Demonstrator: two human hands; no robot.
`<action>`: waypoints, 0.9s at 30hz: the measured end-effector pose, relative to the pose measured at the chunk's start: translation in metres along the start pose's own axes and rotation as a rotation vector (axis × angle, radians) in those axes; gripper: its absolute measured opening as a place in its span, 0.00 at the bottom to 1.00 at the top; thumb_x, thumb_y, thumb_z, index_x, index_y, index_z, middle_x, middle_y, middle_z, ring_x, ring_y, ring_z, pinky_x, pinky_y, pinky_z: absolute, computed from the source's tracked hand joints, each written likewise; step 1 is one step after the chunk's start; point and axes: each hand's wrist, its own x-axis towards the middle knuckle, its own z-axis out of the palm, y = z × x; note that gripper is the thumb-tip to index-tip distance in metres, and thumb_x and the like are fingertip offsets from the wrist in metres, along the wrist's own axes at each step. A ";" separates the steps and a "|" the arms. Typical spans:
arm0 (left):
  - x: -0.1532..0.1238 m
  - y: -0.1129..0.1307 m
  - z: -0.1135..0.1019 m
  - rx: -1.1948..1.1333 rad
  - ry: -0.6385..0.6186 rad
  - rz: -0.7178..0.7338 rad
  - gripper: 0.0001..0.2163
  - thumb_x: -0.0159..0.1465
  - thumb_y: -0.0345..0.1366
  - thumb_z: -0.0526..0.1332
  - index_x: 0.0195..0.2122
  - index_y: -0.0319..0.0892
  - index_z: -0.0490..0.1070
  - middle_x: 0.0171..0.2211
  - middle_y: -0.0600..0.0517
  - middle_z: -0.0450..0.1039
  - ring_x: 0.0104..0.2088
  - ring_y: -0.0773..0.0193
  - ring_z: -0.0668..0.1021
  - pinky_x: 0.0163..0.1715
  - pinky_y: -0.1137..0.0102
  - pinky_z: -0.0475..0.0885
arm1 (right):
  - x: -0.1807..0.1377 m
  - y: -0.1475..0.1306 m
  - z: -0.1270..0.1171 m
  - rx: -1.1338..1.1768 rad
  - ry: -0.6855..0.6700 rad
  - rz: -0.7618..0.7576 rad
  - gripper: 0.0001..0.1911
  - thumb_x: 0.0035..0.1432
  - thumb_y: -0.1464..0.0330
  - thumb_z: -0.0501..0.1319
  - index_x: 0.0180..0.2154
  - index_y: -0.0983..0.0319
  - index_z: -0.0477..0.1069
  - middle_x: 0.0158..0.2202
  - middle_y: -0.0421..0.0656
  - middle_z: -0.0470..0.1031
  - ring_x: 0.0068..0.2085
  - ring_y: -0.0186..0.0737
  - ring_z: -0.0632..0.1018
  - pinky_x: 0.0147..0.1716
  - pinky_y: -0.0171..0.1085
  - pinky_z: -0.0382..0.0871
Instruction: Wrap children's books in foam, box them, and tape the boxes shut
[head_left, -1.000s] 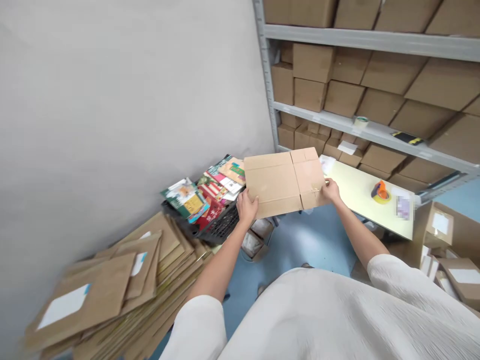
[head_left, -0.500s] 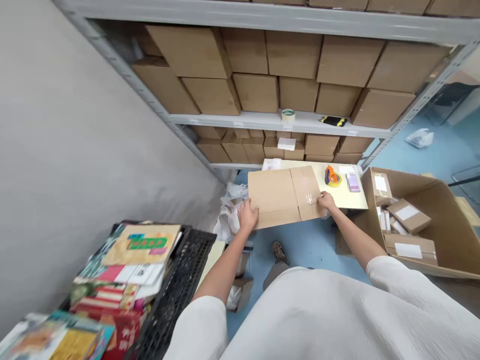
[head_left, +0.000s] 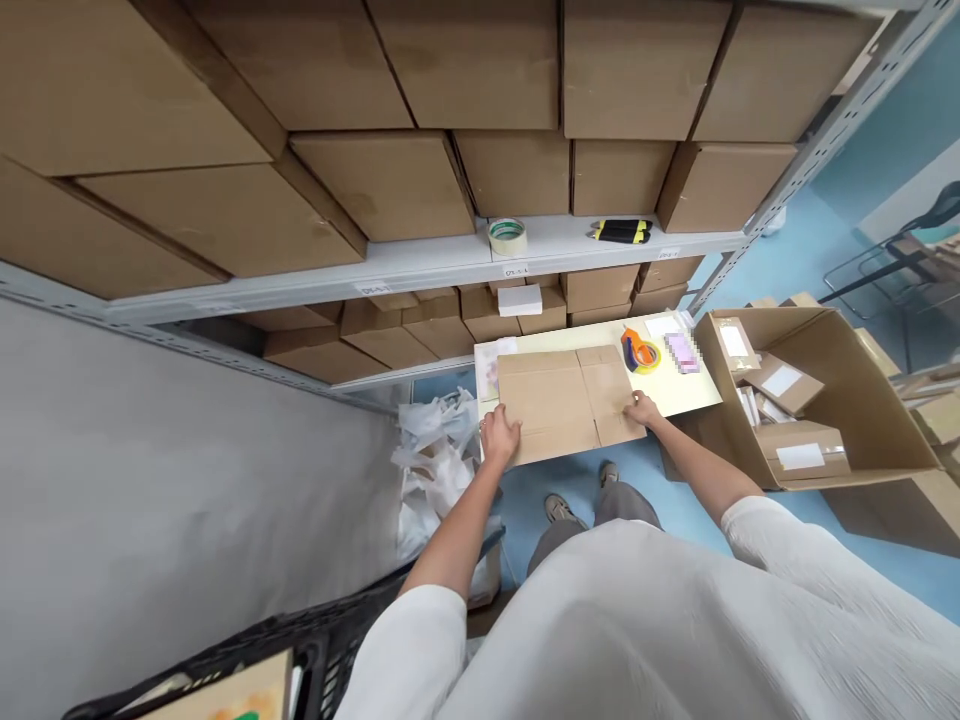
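A flat piece of creased cardboard lies over the cream table in front of me. My left hand grips its left edge, fingers on top and thumb toward the near side. At the right edge, my right hand pinches the cardboard near the lower corner. Right of the cardboard sits an orange tape dispenser with yellow tape. Beside that is a purple item, blurred out. A whitish printed sheet or packet shows at the table's left end, partly under the cardboard.
A large open carton holding several labelled small boxes stands at the right. Shelves of cardboard boxes rise ahead, with a tape roll and yellow-black cutters on one ledge. White plastic bags and a black crate are at left.
My view has turned right and come closer to the shelves. The cardboard has come down over the table, both hands still on it. The crate of books has mostly left the view.
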 end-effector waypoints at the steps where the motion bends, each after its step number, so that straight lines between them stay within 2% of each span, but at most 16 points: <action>1: 0.006 0.004 0.003 0.006 -0.017 -0.004 0.26 0.70 0.41 0.63 0.68 0.41 0.65 0.59 0.35 0.74 0.62 0.42 0.75 0.63 0.52 0.68 | 0.005 0.000 0.000 -0.010 -0.011 0.011 0.33 0.59 0.60 0.68 0.64 0.60 0.68 0.55 0.52 0.81 0.55 0.51 0.82 0.55 0.44 0.75; 6: 0.032 0.022 0.019 0.056 -0.109 -0.060 0.26 0.69 0.40 0.63 0.67 0.40 0.66 0.58 0.32 0.74 0.61 0.39 0.76 0.60 0.51 0.69 | 0.028 0.001 -0.003 -0.115 -0.081 0.063 0.34 0.63 0.61 0.65 0.67 0.61 0.65 0.63 0.56 0.76 0.61 0.55 0.79 0.58 0.47 0.73; 11: 0.045 0.036 0.036 0.086 -0.183 -0.105 0.27 0.68 0.39 0.64 0.67 0.43 0.66 0.60 0.34 0.74 0.61 0.39 0.76 0.60 0.51 0.70 | 0.043 0.004 -0.002 -0.190 -0.155 0.017 0.32 0.66 0.64 0.60 0.69 0.60 0.65 0.67 0.57 0.70 0.66 0.59 0.74 0.62 0.51 0.70; 13: 0.047 0.041 0.041 0.082 -0.200 -0.128 0.27 0.68 0.40 0.63 0.69 0.43 0.65 0.62 0.34 0.73 0.62 0.39 0.75 0.61 0.51 0.70 | 0.045 0.004 -0.003 -0.201 -0.151 -0.001 0.31 0.66 0.64 0.60 0.69 0.58 0.66 0.68 0.56 0.68 0.66 0.59 0.73 0.62 0.51 0.69; 17: 0.049 0.052 0.046 0.076 -0.215 -0.139 0.27 0.68 0.40 0.62 0.69 0.44 0.67 0.68 0.34 0.66 0.63 0.39 0.74 0.62 0.49 0.69 | 0.044 -0.004 0.001 -0.248 -0.097 -0.092 0.29 0.68 0.65 0.57 0.69 0.57 0.67 0.75 0.55 0.58 0.69 0.59 0.68 0.65 0.53 0.65; 20: 0.050 0.060 0.047 0.109 -0.207 -0.047 0.25 0.69 0.41 0.61 0.67 0.46 0.69 0.75 0.35 0.58 0.68 0.37 0.69 0.65 0.45 0.66 | 0.042 -0.016 0.006 -0.280 -0.103 -0.223 0.31 0.69 0.65 0.56 0.72 0.56 0.64 0.79 0.54 0.52 0.74 0.59 0.62 0.69 0.55 0.59; 23: 0.054 0.069 0.049 0.113 -0.257 0.151 0.28 0.69 0.42 0.61 0.70 0.47 0.66 0.77 0.38 0.55 0.74 0.39 0.62 0.70 0.46 0.60 | 0.044 -0.031 0.012 -0.306 -0.165 -0.332 0.36 0.70 0.63 0.57 0.76 0.56 0.57 0.81 0.54 0.46 0.77 0.60 0.54 0.73 0.57 0.51; 25: 0.057 0.074 0.052 0.122 -0.325 0.230 0.31 0.67 0.41 0.64 0.72 0.48 0.64 0.77 0.38 0.55 0.75 0.40 0.60 0.72 0.47 0.58 | 0.047 -0.041 0.015 -0.334 -0.237 -0.351 0.39 0.70 0.62 0.59 0.78 0.57 0.54 0.82 0.55 0.42 0.79 0.61 0.50 0.73 0.59 0.47; 27: 0.061 0.077 0.056 0.142 -0.378 0.243 0.33 0.66 0.38 0.65 0.73 0.47 0.63 0.77 0.37 0.55 0.75 0.40 0.60 0.72 0.47 0.57 | 0.050 -0.048 0.016 -0.363 -0.290 -0.335 0.41 0.69 0.61 0.60 0.78 0.56 0.52 0.82 0.55 0.41 0.79 0.62 0.48 0.73 0.60 0.46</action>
